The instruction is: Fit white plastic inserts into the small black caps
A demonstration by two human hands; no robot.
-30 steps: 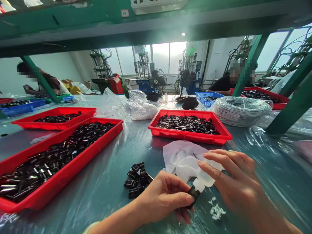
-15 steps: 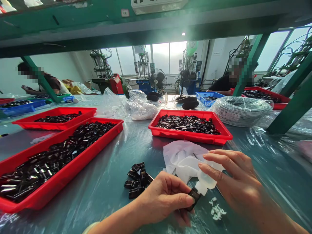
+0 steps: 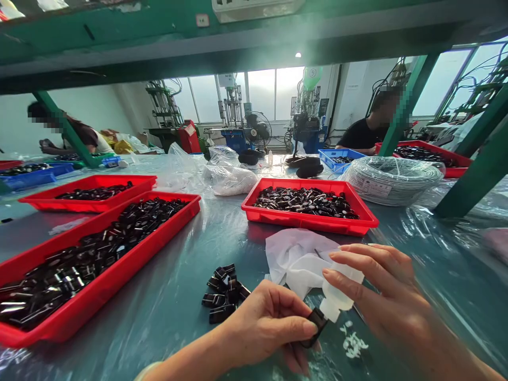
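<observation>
Between the thumb and fingers of my left hand is a small black plastic part. My right hand grips a translucent white squeeze bottle, tipped downward with its cap end against or very close to the black part. Whether anything comes out cannot be made out. Just left of my left hand lies a small pile of similar black parts. Several tiny white pieces lie on the table below my right hand. A crumpled white cloth rests behind the bottle.
Red trays full of black parts stand at the left and ahead. A wrapped cable coil sits at the back right, beside a green post. A green shelf beam crosses overhead. Two other people sit across the table.
My hands stay nearly in place, the bottle shifting only slightly against the black part. The person at the right has raised their head a little.
</observation>
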